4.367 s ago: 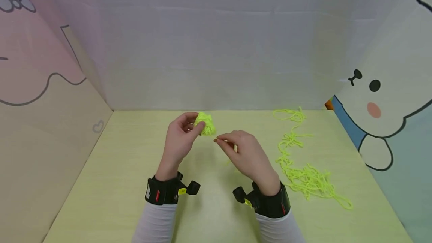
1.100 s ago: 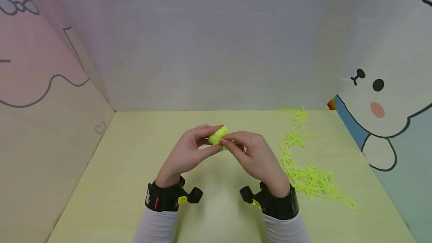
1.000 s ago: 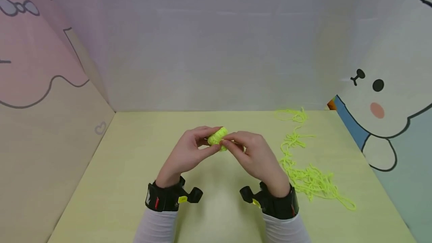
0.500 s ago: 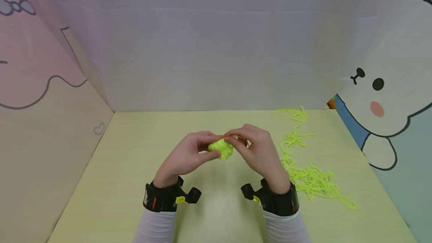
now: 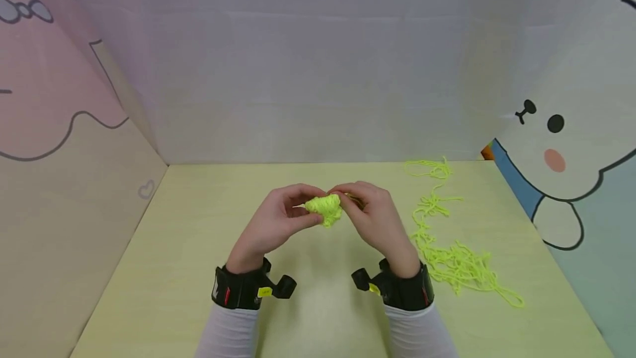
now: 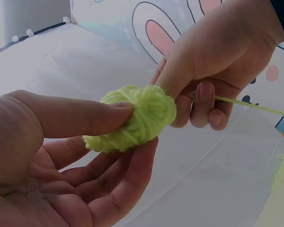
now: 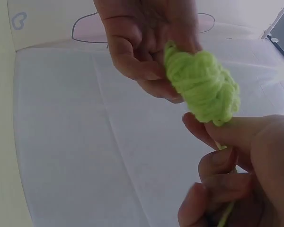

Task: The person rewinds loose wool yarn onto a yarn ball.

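A small ball of neon yellow-green yarn [image 5: 325,206] is up above the table, between both hands. My left hand [image 5: 280,217] grips it, thumb on the near side and fingers behind, as the left wrist view shows. At the ball's right end, my right hand [image 5: 370,211] pinches the yarn strand [image 7: 226,213] between thumb and forefinger, touching the ball. That strand [image 6: 255,105] runs back through the curled fingers of the right hand and off toward the loose yarn. In the right wrist view the windings of the ball [image 7: 201,87] show plainly.
Loose, tangled yarn [image 5: 459,267] lies along the right side of the pale table [image 5: 174,269], reaching to its back edge. A plain pale backdrop [image 5: 318,70] stands behind, with cartoon-printed panels [image 5: 571,192] at the sides.
The right hand has come left from holding the strand apart to meeting the ball. The left hand has shifted slightly right and turned the ball. Over the last half second both hands rose a little.
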A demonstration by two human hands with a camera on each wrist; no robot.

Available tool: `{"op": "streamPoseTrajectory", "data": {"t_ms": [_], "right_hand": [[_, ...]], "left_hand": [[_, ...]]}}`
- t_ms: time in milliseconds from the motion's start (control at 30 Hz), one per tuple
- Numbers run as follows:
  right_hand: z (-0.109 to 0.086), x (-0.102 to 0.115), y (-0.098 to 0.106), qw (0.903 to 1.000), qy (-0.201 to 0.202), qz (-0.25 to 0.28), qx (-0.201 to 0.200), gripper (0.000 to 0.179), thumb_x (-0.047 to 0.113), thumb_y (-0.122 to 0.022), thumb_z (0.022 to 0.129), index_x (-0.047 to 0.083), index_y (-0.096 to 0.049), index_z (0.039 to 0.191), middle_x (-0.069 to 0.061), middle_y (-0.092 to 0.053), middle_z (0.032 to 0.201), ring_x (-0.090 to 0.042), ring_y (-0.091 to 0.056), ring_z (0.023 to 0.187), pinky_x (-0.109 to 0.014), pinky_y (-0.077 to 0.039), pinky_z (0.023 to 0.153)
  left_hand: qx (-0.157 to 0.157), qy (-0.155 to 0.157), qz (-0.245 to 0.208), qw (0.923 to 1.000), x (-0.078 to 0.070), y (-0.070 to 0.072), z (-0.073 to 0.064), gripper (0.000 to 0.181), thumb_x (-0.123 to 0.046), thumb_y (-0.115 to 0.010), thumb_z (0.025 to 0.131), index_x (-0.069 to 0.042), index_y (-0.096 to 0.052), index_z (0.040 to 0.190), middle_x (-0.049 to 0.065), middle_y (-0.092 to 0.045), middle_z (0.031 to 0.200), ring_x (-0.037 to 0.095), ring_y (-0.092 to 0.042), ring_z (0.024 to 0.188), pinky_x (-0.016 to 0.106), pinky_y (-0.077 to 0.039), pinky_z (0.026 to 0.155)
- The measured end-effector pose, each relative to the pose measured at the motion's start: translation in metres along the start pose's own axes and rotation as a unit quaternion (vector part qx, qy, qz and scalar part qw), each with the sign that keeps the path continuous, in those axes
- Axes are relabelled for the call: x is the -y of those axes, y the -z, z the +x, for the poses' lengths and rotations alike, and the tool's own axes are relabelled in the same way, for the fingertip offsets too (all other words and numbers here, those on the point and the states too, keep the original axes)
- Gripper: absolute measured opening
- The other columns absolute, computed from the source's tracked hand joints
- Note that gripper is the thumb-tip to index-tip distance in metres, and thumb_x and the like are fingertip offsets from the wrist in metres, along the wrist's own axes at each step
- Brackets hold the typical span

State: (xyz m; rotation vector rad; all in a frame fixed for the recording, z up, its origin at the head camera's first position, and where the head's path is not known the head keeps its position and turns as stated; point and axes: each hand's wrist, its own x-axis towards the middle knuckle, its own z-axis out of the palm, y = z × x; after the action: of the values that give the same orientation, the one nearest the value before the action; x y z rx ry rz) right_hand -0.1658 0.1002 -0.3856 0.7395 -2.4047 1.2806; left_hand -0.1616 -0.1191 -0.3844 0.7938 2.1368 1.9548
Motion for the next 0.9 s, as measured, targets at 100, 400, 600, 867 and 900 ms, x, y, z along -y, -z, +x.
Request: {"op": "streamPoseTrajectory", "data": {"t_ms": [100, 400, 600, 867, 900], "right_hand": [[0.0, 0.0, -0.004, 0.9996, -0.022, 0.009, 0.017, 0.016, 0.01, -0.064, 0.097, 0.013, -0.074, 0.109, 0.002, -0.065, 0.087, -0.013, -0.049, 0.063, -0.032, -0.047, 0.055], [0.0, 0.003, -0.013, 0.9979, -0.028, -0.024, 0.053, 0.012, 0.022, -0.061, 0.1, 0.019, -0.072, 0.104, 0.004, -0.051, 0.071, -0.013, -0.044, 0.059, -0.032, -0.041, 0.053], [-0.002, 0.007, -0.013, 0.9936, -0.028, -0.048, 0.099, 0.016, 0.029, -0.057, 0.102, 0.025, -0.073, 0.101, 0.013, -0.063, 0.086, -0.008, -0.05, 0.068, -0.031, -0.047, 0.057], [-0.006, 0.017, -0.007, 0.9884, -0.001, -0.079, 0.13, 0.015, 0.025, -0.059, 0.098, 0.028, -0.071, 0.089, 0.019, -0.061, 0.084, -0.002, -0.052, 0.071, -0.027, -0.05, 0.062], [-0.006, 0.019, -0.006, 0.9883, 0.007, -0.079, 0.13, 0.015, 0.024, -0.06, 0.098, 0.028, -0.071, 0.088, 0.019, -0.06, 0.084, -0.001, -0.051, 0.07, -0.027, -0.049, 0.061]], "left_hand": [[-0.009, 0.0, -0.056, 0.9984, 0.001, 0.001, 0.002, 0.034, -0.002, -0.071, 0.09, -0.009, -0.065, 0.123, 0.011, -0.064, 0.121, 0.03, -0.064, 0.101, 0.037, -0.058, 0.085], [-0.088, -0.02, -0.148, 0.9849, 0.002, -0.001, 0.008, 0.044, -0.001, -0.067, 0.092, 0.001, -0.053, 0.134, 0.02, -0.057, 0.127, 0.033, -0.058, 0.113, 0.029, -0.056, 0.088], [-0.162, -0.03, -0.161, 0.9731, 0.005, -0.002, 0.012, 0.043, -0.003, -0.069, 0.092, 0.002, -0.052, 0.131, 0.021, -0.056, 0.127, 0.033, -0.059, 0.112, 0.028, -0.056, 0.088], [-0.233, -0.044, -0.116, 0.9645, 0.008, -0.001, 0.017, 0.043, -0.004, -0.072, 0.089, 0.001, -0.052, 0.128, 0.018, -0.055, 0.122, 0.031, -0.059, 0.11, 0.027, -0.056, 0.087], [-0.238, -0.046, -0.11, 0.9639, 0.009, -0.001, 0.017, 0.043, -0.003, -0.072, 0.089, 0.001, -0.052, 0.127, 0.018, -0.054, 0.122, 0.03, -0.059, 0.109, 0.027, -0.056, 0.086]]}}
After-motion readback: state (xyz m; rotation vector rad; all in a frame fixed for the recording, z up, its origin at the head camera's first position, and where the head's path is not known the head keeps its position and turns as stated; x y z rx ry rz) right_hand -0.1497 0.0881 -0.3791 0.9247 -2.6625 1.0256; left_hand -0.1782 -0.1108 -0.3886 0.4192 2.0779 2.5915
